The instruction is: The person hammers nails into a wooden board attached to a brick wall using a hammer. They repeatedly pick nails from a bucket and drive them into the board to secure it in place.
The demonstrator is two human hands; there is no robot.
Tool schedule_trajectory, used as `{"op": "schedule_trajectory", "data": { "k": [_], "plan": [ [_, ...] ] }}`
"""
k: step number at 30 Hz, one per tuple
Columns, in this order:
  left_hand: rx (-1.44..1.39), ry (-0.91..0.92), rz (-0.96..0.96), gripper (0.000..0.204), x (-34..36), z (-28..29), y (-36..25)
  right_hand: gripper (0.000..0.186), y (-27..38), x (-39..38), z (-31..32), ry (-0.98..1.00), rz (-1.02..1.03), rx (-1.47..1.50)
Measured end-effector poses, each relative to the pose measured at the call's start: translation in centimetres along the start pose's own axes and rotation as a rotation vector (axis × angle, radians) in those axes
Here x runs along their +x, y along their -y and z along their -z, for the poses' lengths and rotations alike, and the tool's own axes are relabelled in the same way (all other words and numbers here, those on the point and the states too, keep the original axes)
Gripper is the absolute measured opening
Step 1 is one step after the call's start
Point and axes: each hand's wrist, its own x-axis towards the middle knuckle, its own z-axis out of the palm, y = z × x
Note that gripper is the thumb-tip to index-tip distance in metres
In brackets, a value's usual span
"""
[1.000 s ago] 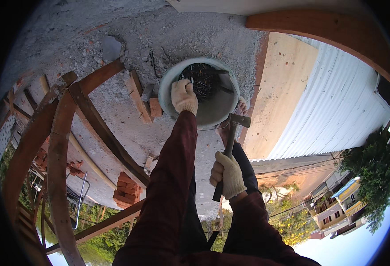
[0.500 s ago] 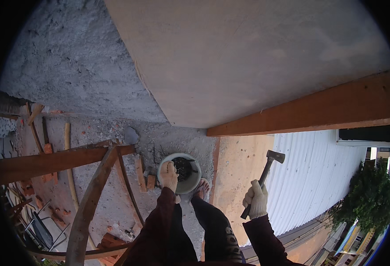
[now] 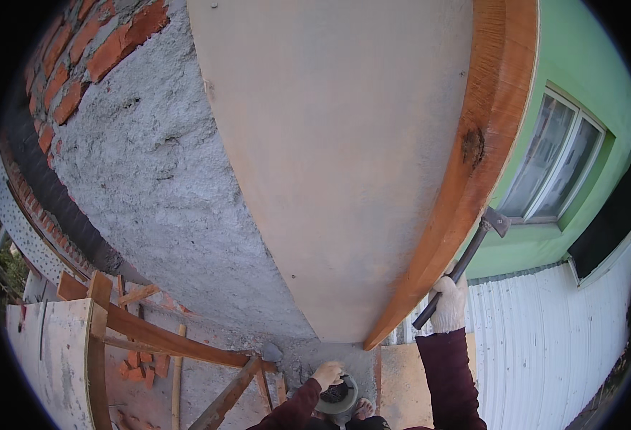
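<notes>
My right hand (image 3: 449,304), in a pale work glove, is wrapped round the dark handle of a hammer (image 3: 469,252). The hammer's metal head points up beside the lower part of an orange-brown timber beam (image 3: 450,204), which runs along the edge of a large pale panel (image 3: 330,158). My left hand (image 3: 327,375), gloved too, is over the far left rim of a pale bucket (image 3: 351,405) standing by my feet. Its fingers are curled together; whether a small piece is between them is hard to see. Dark thin pieces, nail-like, lie inside the bucket.
A rough grey plastered wall (image 3: 165,165) with bare bricks above stands left of the panel. Timber braces (image 3: 179,340) cross the lower left, near loose broken bricks (image 3: 140,369). To the right are white corrugated roofing (image 3: 545,330) and a green wall (image 3: 588,93) with a window.
The view has tilted up, showing more panel, beam and the green wall. My right hand has raised the hammer close to the beam. My left hand stays at the bucket.
</notes>
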Motion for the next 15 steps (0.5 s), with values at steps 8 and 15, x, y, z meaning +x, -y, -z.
{"op": "schedule_trajectory", "data": {
  "k": [8, 15],
  "plan": [
    [-0.052, 0.275, -0.123, 0.034, -11.7, -1.4, -31.0, 0.016, 4.9, 1.4, 4.4, 0.106, -0.256, -0.367],
    [-0.088, 0.159, -1.039, 0.052, -21.6, -4.2, -50.5, 0.013, 6.0, 0.2, 5.2, 0.401, -0.429, -0.599]
  ]
}}
